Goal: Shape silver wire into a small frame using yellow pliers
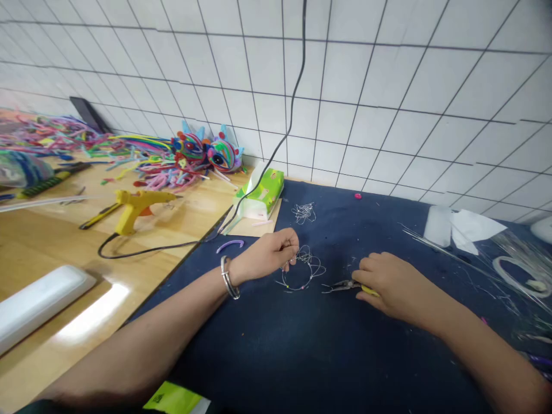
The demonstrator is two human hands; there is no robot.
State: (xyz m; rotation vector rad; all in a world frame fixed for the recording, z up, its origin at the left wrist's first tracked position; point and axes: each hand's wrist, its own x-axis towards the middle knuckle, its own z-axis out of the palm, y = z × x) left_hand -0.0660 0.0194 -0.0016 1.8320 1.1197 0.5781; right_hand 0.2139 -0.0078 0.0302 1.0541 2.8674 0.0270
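Observation:
My left hand (276, 252), with a silver bangle at its wrist, pinches the upper left part of a thin wire ring (302, 286) with small coloured beads. Loops of fine wire stick out at the ring's top and right. My right hand (379, 283) is closed around the yellow handles of a pair of pliers (345, 284). The pliers point left, and a short piece of wire shows at their tip, apart from the ring. Behind my left hand, a tangle of silver wire (304, 213) lies on the dark blue cloth (336, 351).
A green tissue pack (269, 190) stands near the wall. On the wooden table at left are a yellow glue gun (138, 207), its black cable, a white case (41, 305) and colourful pipe cleaners (172, 175). Clear plastic pieces and wires (517, 259) lie at right.

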